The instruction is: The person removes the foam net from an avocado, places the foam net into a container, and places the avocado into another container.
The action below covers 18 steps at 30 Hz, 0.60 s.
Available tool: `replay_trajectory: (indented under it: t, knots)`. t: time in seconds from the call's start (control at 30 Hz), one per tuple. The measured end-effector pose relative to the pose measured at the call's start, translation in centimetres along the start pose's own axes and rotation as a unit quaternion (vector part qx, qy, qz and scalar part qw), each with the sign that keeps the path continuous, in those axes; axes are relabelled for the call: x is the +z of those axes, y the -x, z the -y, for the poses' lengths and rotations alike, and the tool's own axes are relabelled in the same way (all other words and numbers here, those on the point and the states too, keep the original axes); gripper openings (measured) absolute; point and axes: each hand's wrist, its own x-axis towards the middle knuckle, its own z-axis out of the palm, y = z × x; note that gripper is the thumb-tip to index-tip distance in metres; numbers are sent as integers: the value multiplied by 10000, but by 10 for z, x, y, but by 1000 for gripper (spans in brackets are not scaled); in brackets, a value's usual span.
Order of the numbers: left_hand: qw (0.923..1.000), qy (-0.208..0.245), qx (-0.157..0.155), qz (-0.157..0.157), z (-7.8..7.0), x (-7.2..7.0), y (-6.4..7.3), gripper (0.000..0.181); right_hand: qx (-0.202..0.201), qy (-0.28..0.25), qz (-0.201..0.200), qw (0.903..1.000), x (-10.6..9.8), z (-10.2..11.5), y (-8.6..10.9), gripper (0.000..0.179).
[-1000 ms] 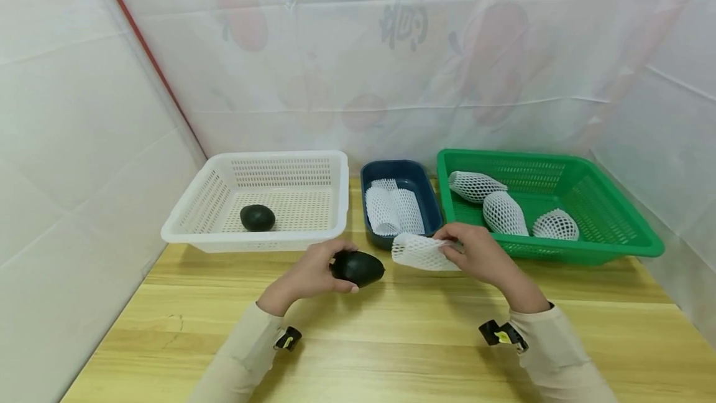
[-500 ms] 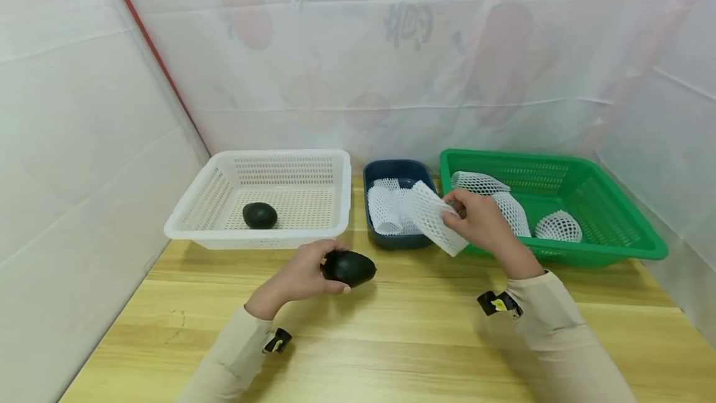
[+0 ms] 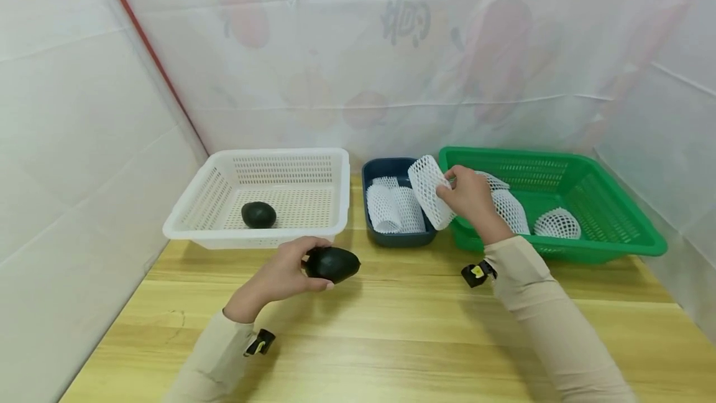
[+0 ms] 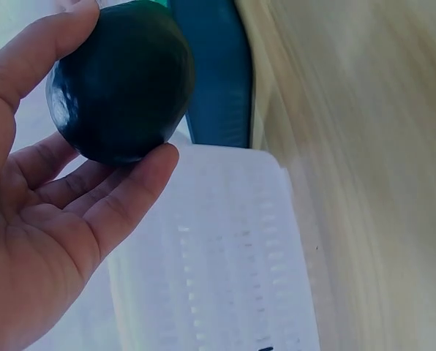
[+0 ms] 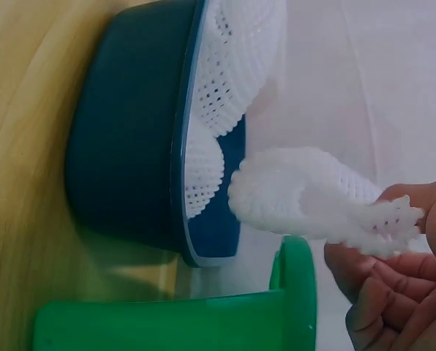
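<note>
In the head view my left hand (image 3: pixel 279 275) grips a dark avocado (image 3: pixel 334 265) above the table, in front of the white basket. The left wrist view shows the same avocado (image 4: pixel 123 84) between thumb and fingertips. My right hand (image 3: pixel 472 198) pinches a white foam net sleeve (image 3: pixel 429 188) by its edge, over the gap between the navy bin and the green basket. Seen from the right wrist, that foam net sleeve (image 5: pixel 306 194) hangs outside the bin, flattened where thumb and fingers squeeze it.
A white basket (image 3: pixel 296 204) at left holds one avocado (image 3: pixel 259 215). The navy bin (image 3: pixel 399 240) in the middle holds several foam net sleeves (image 3: pixel 385 209). The green basket (image 3: pixel 593 252) at right contains net-covered items (image 3: pixel 557 224). A pale curtain stands behind.
My right hand has lifted the foam net sleeve up and away from the avocado, toward the back, tilting it upright. My left hand has drifted left with the avocado.
</note>
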Motion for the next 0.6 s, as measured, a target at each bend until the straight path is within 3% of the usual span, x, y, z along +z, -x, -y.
replay_trajectory:
  t: [0.13, 0.27, 0.6]
  knots:
    - [10000, -41, -49, -12, 0, -5, 3, 60, 285, 235, 363, 9987, 2, 3, -8, 47]
    - [9999, -104, -41, -32, 1, -8, 5, 60, 317, 415, 578, 9970, 0, 6, -6, 50]
    - [10000, -16, -30, -79, -1, -9, 4, 59, -36, 583, 626, 9963, -6, 16, 6, 43]
